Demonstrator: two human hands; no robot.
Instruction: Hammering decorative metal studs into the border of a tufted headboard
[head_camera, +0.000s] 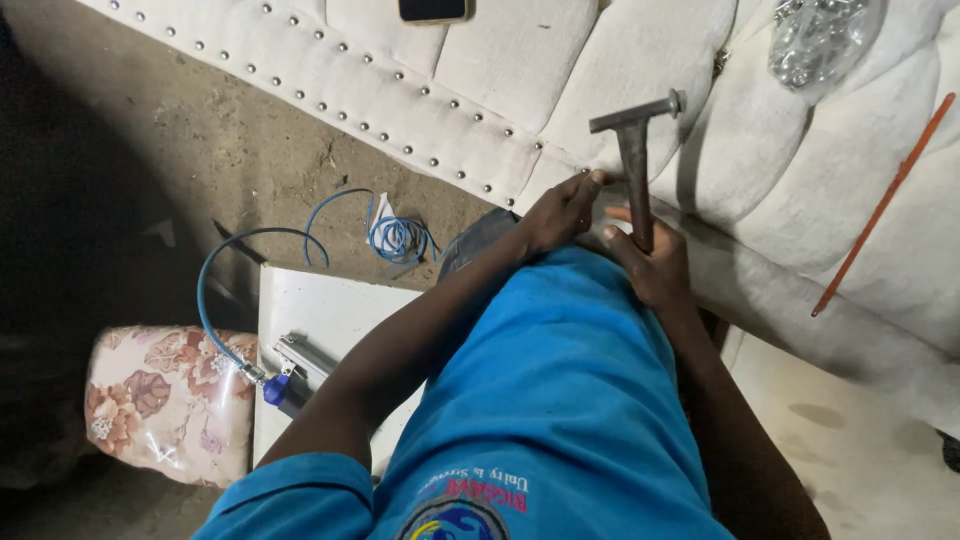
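Observation:
My right hand (650, 262) grips the handle of a dark metal hammer (634, 150), its head raised over the white upholstered panel (520, 70). My left hand (562, 212) pinches something small, too small to make out, at the panel's edge, where a row of shiny round studs (420, 155) runs. Both hands sit close together above my blue-clad knee.
A phone (433, 10) lies on the panel at the top. A clear bag of metal pieces (820, 38) rests at the top right, and an orange rod (880, 205) leans across the panel. A blue air hose (225, 300), pneumatic tool (290, 375), white board (330, 320) and floral cushion (165, 400) lie left.

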